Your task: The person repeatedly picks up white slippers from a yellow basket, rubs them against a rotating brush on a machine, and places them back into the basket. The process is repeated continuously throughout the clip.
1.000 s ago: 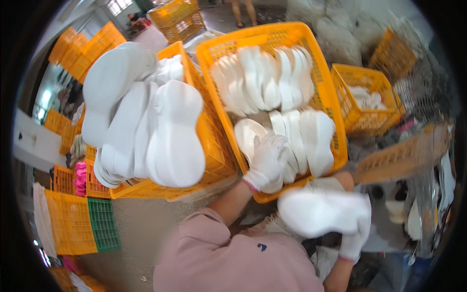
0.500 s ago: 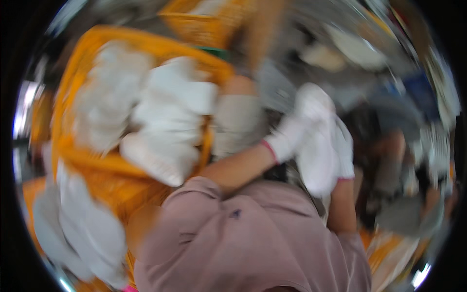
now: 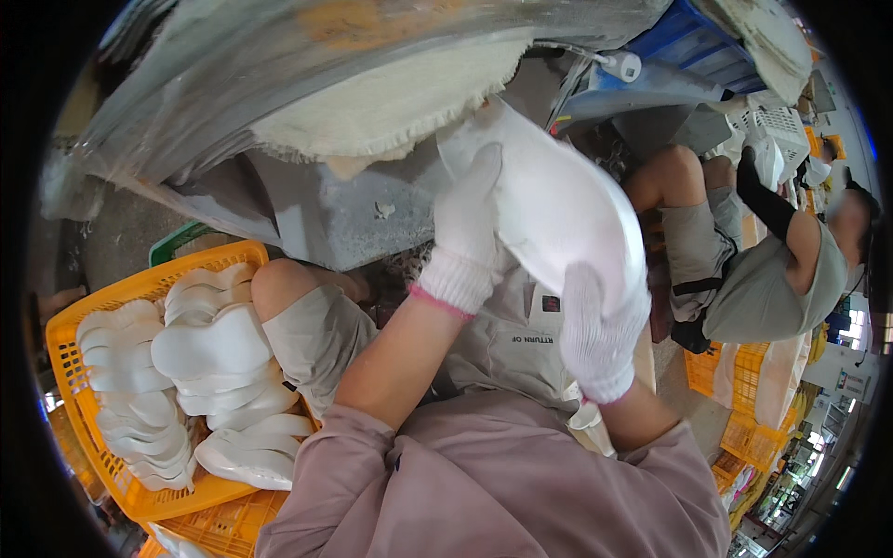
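A white shoe sole [image 3: 572,200], smooth and curved, slants in front of me between my gloved hands. My left hand [image 3: 470,219], in a white knit glove with a pink cuff, grips its far part from the left side. Lower down, my right hand [image 3: 605,335] wraps round the near end in a matching glove. The sole's far tip meets the frayed edge of a cream cloth buffing wheel [image 3: 400,102]; whether they touch I cannot tell. Some fingertips are hidden behind the sole.
On my left stands a yellow crate [image 3: 149,502] stacked with white soles [image 3: 209,344]. Grey metal housing [image 3: 344,209] lies beneath the wheel. At the right sits a co-worker [image 3: 777,288] in dark gloves, near more yellow crates [image 3: 744,377].
My view has swung toward the right, bringing the wheel in front and the crate lower left. Both hands have raised the sole away from my body, its far end now at the wheel.
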Available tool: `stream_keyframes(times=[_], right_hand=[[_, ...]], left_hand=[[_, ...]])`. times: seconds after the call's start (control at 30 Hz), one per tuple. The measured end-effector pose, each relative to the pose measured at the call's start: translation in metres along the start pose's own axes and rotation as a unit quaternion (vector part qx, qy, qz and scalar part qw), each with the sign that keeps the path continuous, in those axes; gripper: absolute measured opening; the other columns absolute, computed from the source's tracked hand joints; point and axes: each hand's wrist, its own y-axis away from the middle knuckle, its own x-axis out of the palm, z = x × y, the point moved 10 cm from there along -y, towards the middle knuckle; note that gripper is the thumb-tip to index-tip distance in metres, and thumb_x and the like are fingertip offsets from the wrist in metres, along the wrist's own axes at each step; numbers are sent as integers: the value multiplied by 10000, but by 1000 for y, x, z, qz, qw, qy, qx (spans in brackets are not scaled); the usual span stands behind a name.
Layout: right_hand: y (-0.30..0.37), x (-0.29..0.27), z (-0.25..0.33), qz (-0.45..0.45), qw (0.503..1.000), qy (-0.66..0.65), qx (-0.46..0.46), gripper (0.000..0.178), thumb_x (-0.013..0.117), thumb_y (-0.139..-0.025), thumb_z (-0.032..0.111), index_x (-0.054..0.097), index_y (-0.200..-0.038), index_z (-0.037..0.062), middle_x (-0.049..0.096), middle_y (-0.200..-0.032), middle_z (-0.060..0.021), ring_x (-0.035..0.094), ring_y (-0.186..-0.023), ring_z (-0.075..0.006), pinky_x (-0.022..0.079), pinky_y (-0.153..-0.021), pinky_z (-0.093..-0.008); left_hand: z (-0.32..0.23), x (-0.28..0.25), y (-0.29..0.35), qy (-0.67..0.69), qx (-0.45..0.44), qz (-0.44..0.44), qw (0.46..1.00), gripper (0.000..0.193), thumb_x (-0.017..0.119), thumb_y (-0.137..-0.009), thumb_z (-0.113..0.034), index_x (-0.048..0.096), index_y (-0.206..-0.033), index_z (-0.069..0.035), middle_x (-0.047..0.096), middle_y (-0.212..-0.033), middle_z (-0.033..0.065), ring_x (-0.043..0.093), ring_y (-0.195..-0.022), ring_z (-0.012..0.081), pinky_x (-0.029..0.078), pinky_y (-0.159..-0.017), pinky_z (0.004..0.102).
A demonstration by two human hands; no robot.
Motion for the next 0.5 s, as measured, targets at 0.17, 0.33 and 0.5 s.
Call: stream_keyframes(times=[0.17,0.33,0.5], right_hand=[[-34,40,-51,61,996,20,54,512,638,-983,115,526,-1461,-27,716,-1168,-260,743,-1070,-391,575,-914,-430],[-52,74,-61,55,998,27,-9,487,591,-946,81,554,-1417,-34,694,-1116,-289,697,-992,-500,571,-856,-484],[-75,106,-73,68,996,-52,5,357,589,-925,92,625,-1261,-22,691,-1031,-285,679,-916,-502,574,-824,-502]], left_hand=[[3,-7,-54,-18,-42,20,999,371,468,-1130,-267,624,-1350,-12,711,-1272,125,694,-1154,259,557,-1019,377],[-15,-57,-86,-68,-18,-11,997,348,578,-1071,-207,633,-1347,-1,703,-1280,127,689,-1170,263,561,-1022,409],[-58,-102,-103,-64,-37,-87,993,387,686,-1012,-184,633,-1351,-5,687,-1313,99,665,-1203,239,531,-1058,442]])
